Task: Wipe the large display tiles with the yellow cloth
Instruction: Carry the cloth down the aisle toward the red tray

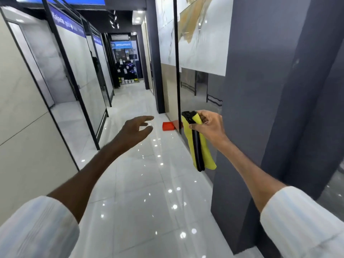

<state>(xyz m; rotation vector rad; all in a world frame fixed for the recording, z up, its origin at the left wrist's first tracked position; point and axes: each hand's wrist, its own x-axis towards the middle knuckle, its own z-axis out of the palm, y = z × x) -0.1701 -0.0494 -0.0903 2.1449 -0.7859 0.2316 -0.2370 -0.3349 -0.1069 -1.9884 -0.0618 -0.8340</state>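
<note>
Cloth hangs folded from right hand, with thumb and curled fingers pinching its top, near dark tile. Left hand is empty, fingers loosely spread. Step in hand is probably the approach, with wiping not yet begun. Next move: press cloth flat on tile.

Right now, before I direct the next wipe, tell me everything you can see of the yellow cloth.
The yellow cloth looks like soft microfibre with black edging, folded lengthwise into a narrow strip. The right hand grips its upper end, and the rest hangs down freely. It is in the air beside the dark glossy panel; whether it touches the panel cannot be told.
</note>
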